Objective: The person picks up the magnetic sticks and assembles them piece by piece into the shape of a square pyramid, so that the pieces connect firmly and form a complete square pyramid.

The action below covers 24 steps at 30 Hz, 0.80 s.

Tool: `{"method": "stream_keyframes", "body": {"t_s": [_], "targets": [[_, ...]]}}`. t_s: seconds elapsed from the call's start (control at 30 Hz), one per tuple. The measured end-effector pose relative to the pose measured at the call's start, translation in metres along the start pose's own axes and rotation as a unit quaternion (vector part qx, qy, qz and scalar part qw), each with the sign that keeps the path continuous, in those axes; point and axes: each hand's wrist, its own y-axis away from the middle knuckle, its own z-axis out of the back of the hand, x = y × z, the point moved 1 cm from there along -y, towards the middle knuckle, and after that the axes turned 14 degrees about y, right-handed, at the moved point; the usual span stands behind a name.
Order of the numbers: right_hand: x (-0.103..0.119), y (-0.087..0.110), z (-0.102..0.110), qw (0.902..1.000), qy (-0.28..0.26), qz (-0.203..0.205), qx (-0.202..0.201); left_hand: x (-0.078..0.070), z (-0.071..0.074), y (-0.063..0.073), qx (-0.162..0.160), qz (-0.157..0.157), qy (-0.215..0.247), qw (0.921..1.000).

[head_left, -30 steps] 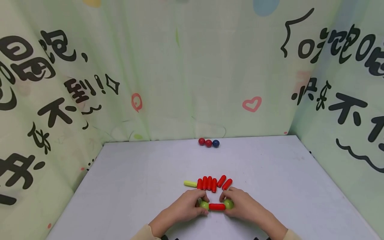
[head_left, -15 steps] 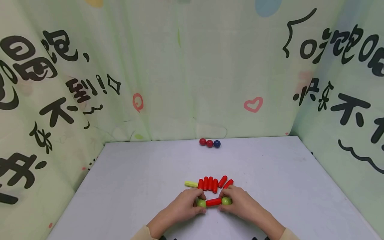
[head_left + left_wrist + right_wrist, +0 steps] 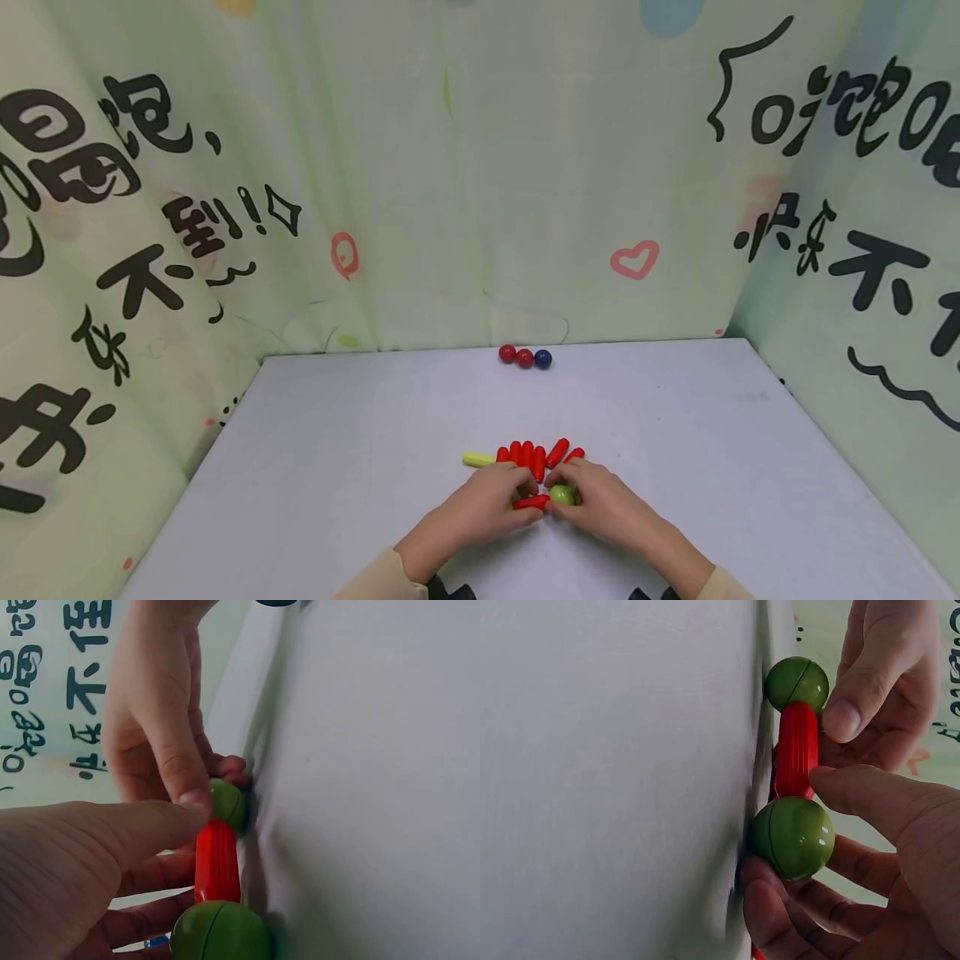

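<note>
- Where the head camera looks down on the table [image 3: 360,442], the left hand [image 3: 495,502] curls its thumb and fingers round a red rod [image 3: 532,502], while the right hand [image 3: 600,502] holds the right green ball [image 3: 562,495] at the rod's right end. Just beyond the hands lie a yellow rod [image 3: 477,459] and six loose red rods [image 3: 528,455], some partly hidden by fingers. Well apart from these, at the back edge, two red balls [image 3: 516,356] and a blue ball [image 3: 543,359] sit in a row.
- In the left wrist view, the rod runs between the left green ball [image 3: 220,932], nearest the camera, and the right green ball. The left thumb lies at the rod's far end, with fingers behind it.
- In the right wrist view, the right thumb's tip touches the rod beside the right green ball, whose far side the fingers wrap. The left thumb is just beside the rod, near the left green ball.
</note>
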Motion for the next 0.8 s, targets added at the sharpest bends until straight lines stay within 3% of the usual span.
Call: {"method": "stream_keyframes", "body": {"t_s": [0.17,0.33,0.57,0.8], "targets": [[-0.005,0.0,0.007,0.9996,-0.007,-0.019,-0.022,-0.006,-0.005,-0.012,0.006,0.009,0.001,0.9999],[-0.016,0.001,0.015,0.9988,0.017,-0.013,-0.045,-0.011,-0.008,-0.02,0.007,0.005,0.002,1.0],[-0.024,-0.006,0.011,0.9991,0.036,0.0,-0.024,-0.013,-0.008,-0.02,0.023,0.028,0.015,0.9992],[-0.026,-0.019,0.01,0.9986,0.042,-0.023,-0.025,-0.007,-0.004,-0.013,0.021,0.036,0.021,0.9989]]}}
